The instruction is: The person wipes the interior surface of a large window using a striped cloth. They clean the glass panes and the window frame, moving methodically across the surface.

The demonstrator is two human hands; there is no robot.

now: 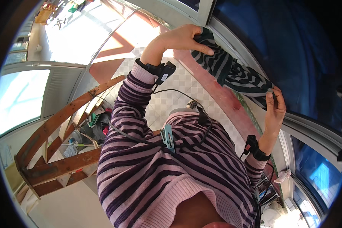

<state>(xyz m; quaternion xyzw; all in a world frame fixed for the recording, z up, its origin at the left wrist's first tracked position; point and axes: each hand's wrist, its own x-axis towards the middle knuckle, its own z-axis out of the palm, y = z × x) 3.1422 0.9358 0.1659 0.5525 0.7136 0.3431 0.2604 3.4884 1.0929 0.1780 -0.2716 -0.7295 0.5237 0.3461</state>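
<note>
A dark garment with grey stripes is stretched between my two hands in front of a window. My left hand grips its upper left end, the thumb lying over the cloth. At the lower right end, my right hand pinches the fabric between thumb and fingers. The garment is bunched and twisted in the middle. Its exact kind cannot be told. A light blue clothes peg is clipped to the front of my striped sweater.
A window with dark blue glass stands right behind the garment, above a reddish ledge. Cables run from wrist-worn devices across my chest. To the left is a wooden ladder-like frame with piled items behind it. Glazed panels stand farther left.
</note>
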